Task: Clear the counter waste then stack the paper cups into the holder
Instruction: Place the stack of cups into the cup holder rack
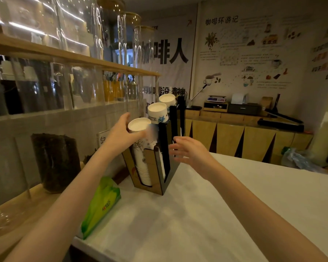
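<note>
Gripping the top of the nearest cup stack (140, 127) with the left hand (121, 136), its grip wrapping the rim and hiding the stack's left side. Standing in the front slot of the holder (150, 167) on the white counter (206, 214). Hovering just right of the holder, the right hand (189, 150), fingers spread, motion-blurred. Lying nearby, a green packet (100, 205), label unreadable.

Coffee shop, service side. Coffee-themed wall posters (254, 53), paper cup stacks in holder (153, 167) on white counter (197, 214), glass jars along wooden shelf (64, 55), scale (216, 99) on back counter.
</note>
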A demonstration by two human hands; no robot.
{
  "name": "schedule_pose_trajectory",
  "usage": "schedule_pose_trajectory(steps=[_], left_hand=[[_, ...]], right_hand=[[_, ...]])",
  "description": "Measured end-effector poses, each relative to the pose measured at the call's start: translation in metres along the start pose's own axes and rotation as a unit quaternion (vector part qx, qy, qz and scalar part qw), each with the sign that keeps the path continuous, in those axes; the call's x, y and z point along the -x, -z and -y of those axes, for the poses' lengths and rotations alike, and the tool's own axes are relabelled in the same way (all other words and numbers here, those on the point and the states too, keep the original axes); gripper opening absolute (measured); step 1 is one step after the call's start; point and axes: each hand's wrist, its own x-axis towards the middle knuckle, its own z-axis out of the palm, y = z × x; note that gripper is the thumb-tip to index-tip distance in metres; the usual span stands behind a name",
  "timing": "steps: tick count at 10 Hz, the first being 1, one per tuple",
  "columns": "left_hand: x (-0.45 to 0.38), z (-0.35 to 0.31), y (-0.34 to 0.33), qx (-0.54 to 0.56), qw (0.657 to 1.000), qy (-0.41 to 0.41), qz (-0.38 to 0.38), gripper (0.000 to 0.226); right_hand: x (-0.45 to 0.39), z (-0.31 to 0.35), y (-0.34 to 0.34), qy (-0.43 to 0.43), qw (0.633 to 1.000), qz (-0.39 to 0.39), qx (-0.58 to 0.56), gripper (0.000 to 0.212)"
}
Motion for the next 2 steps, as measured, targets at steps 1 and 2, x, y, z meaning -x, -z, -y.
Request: schedule_pose_trajectory(steps=[1,2], left_hand=[[0.005,-0.033,-0.008,-0.030,0.983,-0.120,-0.137,0.086],[-0.001,-0.071,-0.027,-0.025,0.951,-0.238,-0.197,0.062]], right_hand=[[0.032,0.044,0.023,0.112,0.991,-0.039,-0.060,0.031],[0.086,0.093,0.052,0.257,0.957,-0.065,-0.119,0.022]])
